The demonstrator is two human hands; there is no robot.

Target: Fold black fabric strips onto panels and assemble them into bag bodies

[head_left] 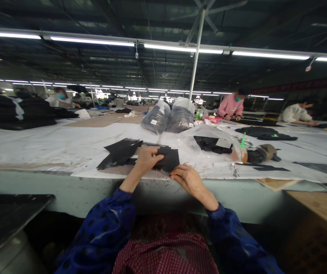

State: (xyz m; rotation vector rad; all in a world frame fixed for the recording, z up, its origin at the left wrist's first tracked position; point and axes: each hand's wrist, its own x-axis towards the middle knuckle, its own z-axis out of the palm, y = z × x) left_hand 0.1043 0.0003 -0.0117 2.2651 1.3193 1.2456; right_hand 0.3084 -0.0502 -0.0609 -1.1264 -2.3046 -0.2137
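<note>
A dark rectangular piece of black fabric [169, 160] lies near the front edge of the white-covered table. My left hand [145, 161] is closed at its left side, thumb laid over the fabric and the fingertips partly hidden. At the near right corner, my right hand [190, 180] has its fingers bent together, closed on the fabric's edge. More black fabric pieces [120, 152] spread in a loose, overlapping pile just left of my left hand.
Two filled plastic bags [180, 116] stand farther back. To the right lie an open clear bag [209, 139] with black pieces, a green-tipped bottle [242, 140] and black strips [266, 167]. Dark folded stacks [17, 110] sit left. A co-worker in pink [230, 106] works across the table.
</note>
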